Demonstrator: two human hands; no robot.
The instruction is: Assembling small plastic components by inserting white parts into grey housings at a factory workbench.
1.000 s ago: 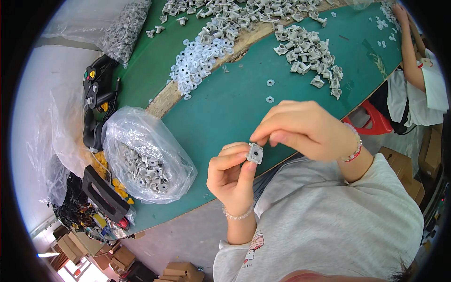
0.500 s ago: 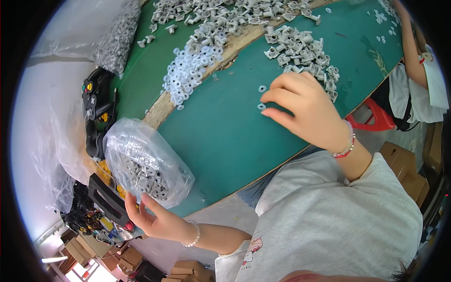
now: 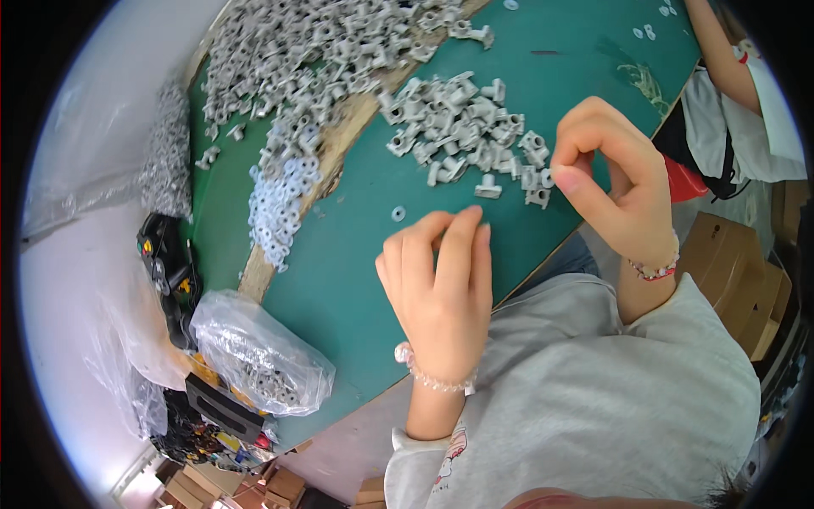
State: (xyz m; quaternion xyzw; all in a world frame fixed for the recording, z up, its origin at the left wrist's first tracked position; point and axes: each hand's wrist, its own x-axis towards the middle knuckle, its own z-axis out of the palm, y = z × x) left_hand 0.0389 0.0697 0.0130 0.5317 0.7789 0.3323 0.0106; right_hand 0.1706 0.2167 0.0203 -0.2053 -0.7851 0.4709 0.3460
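My right hand is raised at the near right edge of the pile. Its thumb and forefinger pinch a small pale washer, mostly covered by the fingertips. My left hand hovers palm down over the green table, fingers bent and slightly apart, with nothing visible in them. Just beyond its fingertips, apart from them, lies a single grey plastic part with a short tube on a flat base. A loose washer rests on the table left of these fingers. Several similar grey parts form the small pile ahead.
A large heap of grey parts and a pile of pale washers lie beyond a worn wooden strip. A clear plastic bag of parts and black game controllers sit left. Another person's arm shows at far right.
My left hand has moved from beside the plastic bag rightward to the small pile. My right hand has picked up one of two loose washers and drawn right, its fingers now pinched.
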